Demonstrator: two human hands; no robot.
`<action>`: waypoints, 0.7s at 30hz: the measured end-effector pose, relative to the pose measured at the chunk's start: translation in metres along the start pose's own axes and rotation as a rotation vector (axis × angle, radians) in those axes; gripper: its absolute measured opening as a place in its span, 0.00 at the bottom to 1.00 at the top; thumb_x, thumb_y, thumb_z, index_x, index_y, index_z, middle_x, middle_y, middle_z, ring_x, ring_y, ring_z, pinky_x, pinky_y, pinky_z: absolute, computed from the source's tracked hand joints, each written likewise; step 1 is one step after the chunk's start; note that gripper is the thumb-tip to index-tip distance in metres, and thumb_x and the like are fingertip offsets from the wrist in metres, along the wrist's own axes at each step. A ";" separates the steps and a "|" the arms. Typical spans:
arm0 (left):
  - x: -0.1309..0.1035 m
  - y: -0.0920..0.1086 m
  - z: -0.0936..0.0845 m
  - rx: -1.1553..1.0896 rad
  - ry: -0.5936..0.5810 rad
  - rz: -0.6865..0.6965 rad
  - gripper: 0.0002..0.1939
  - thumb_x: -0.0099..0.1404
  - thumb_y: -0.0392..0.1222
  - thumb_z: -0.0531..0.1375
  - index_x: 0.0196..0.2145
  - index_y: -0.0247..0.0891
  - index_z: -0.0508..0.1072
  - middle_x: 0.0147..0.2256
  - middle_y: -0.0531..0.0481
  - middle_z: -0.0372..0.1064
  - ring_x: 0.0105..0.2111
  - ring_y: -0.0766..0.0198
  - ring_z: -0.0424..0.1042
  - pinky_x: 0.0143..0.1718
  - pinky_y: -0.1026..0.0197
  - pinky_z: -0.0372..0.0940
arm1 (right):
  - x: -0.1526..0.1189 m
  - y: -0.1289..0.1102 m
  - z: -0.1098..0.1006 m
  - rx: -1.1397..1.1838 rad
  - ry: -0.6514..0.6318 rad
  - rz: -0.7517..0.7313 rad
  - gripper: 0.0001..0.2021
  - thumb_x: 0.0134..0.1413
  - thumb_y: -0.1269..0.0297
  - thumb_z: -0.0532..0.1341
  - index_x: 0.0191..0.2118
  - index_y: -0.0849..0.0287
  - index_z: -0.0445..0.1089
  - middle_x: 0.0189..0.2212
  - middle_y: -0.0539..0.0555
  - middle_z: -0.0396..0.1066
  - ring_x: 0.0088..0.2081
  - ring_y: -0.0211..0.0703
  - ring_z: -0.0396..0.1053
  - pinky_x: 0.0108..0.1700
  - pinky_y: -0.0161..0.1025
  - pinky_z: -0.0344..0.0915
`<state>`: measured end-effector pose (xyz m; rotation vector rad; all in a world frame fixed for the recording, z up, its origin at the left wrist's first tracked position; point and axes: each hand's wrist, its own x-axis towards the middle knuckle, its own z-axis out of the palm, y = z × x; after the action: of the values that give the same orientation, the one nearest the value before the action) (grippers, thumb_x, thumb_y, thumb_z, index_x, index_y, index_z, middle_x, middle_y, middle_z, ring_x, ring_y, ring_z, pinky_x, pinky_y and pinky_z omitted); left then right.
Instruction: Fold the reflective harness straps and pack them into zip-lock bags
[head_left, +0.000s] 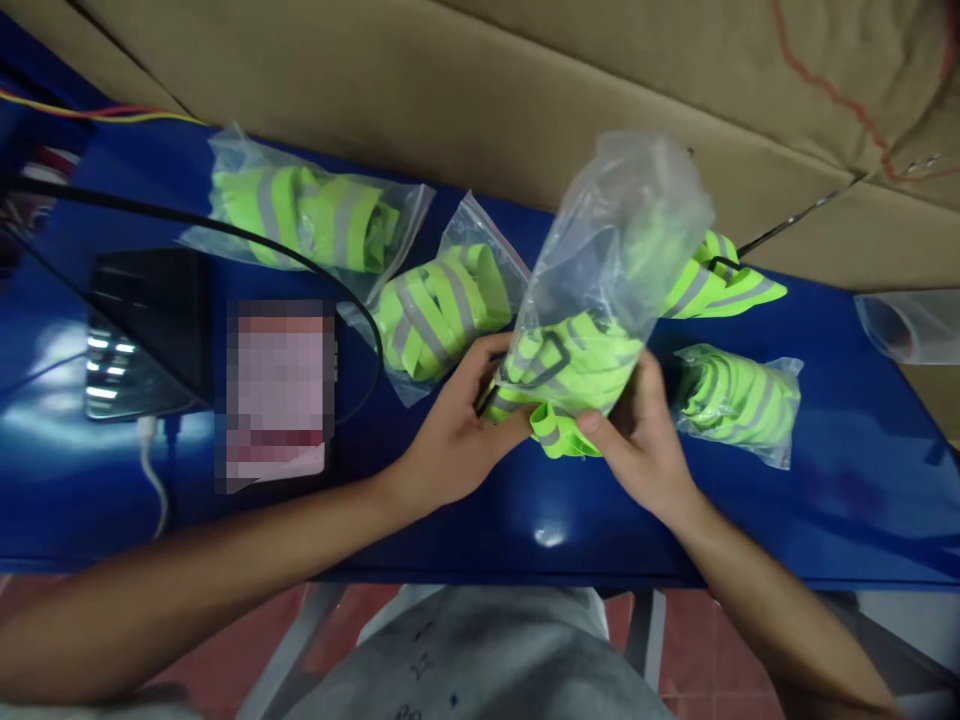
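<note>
evidently, the strap bundle [577,365] is cradled between the left hand [454,430] and the right hand [652,445], above the desk [480,545]. both hands are curled around its sides, with thumbs at the lower edge, presumably so that the soft coils are held together. a transparent bag [600,230] is draped over the bundle and stands upward from it; whether the coils are fully enclosed cannot be told. a strap loop [551,430] is seen protruding near the thumbs. beyond, two bagged bundles [300,215] are laid to the left and one filled packet [739,400] to the right, apparently set aside so that the working space is unobstructed. loose straps [731,285] are noted behind.
</note>
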<state>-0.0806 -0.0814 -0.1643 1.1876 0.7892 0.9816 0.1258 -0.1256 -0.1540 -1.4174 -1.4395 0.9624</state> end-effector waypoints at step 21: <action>-0.007 -0.004 0.008 0.025 0.071 -0.016 0.28 0.59 0.39 0.72 0.51 0.41 0.61 0.48 0.47 0.71 0.48 0.60 0.74 0.54 0.57 0.70 | -0.019 -0.016 0.025 0.270 -0.194 0.221 0.38 0.53 0.46 0.73 0.65 0.54 0.62 0.61 0.58 0.72 0.61 0.50 0.72 0.62 0.43 0.72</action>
<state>-0.0756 -0.0911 -0.1668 1.1712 0.8685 1.0077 0.0967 -0.1439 -0.1481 -1.3275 -1.2483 1.4124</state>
